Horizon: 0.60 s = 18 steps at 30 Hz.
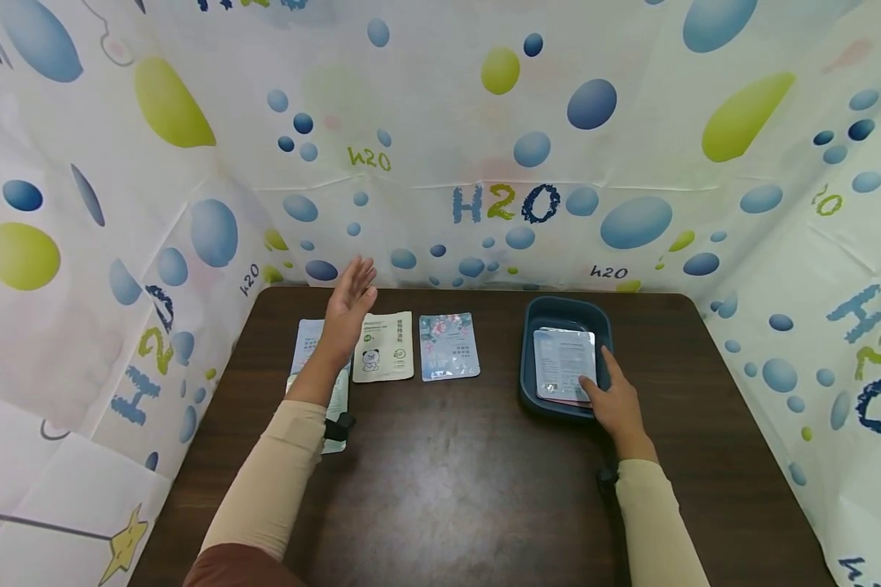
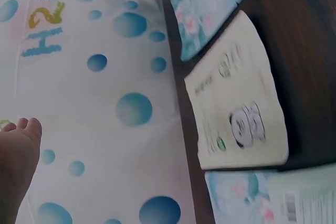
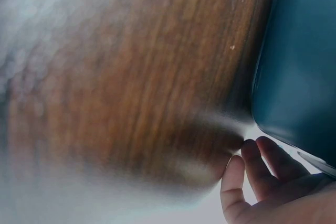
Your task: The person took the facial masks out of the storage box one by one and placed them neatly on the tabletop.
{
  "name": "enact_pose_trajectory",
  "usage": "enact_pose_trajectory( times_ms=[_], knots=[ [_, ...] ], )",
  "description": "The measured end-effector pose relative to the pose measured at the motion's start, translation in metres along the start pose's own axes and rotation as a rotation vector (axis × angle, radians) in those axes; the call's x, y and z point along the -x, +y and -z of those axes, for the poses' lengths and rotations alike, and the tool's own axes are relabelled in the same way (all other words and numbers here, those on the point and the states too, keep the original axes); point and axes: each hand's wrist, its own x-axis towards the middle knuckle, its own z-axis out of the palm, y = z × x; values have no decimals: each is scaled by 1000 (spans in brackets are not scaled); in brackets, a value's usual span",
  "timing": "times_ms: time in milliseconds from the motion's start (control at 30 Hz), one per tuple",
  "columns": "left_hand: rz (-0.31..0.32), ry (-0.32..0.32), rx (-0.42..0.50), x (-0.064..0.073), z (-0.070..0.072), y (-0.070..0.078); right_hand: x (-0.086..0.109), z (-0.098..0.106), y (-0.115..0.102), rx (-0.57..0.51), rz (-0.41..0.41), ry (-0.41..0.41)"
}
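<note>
My left hand [image 1: 349,308] is raised over the back left of the table with its fingers straight, holding nothing. Below it lie flat packets: a cream one with a panda [image 1: 383,349], a pale blue flowered one [image 1: 449,346] and, partly hidden by my forearm, a green-white one [image 1: 334,432] beside another blue one [image 1: 307,336]. On the right, a dark blue plastic bin [image 1: 567,310] contains a stack of packets, topped by a silvery printed packet [image 1: 561,363]. My right hand [image 1: 618,406] is at the bin's right side, thumb over that packet's edge and fingers loosely spread near the rim.
The dark wooden table [image 1: 440,481] is bordered by white sheeting [image 1: 440,122] with blue and green dots at the back and both sides. A black strap [image 1: 340,426] circles my left wrist.
</note>
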Motion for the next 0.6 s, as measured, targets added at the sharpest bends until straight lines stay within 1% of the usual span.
enact_pose_trajectory(
  times_ms=[333, 600],
  knots=[
    [-1, -12, 118, -7, -27, 7, -1, -1, -1, -4, -2, 1],
    [5, -50, 214, -16, -48, 10, -1, -1, -2, -4, -8, -6]
  ],
)
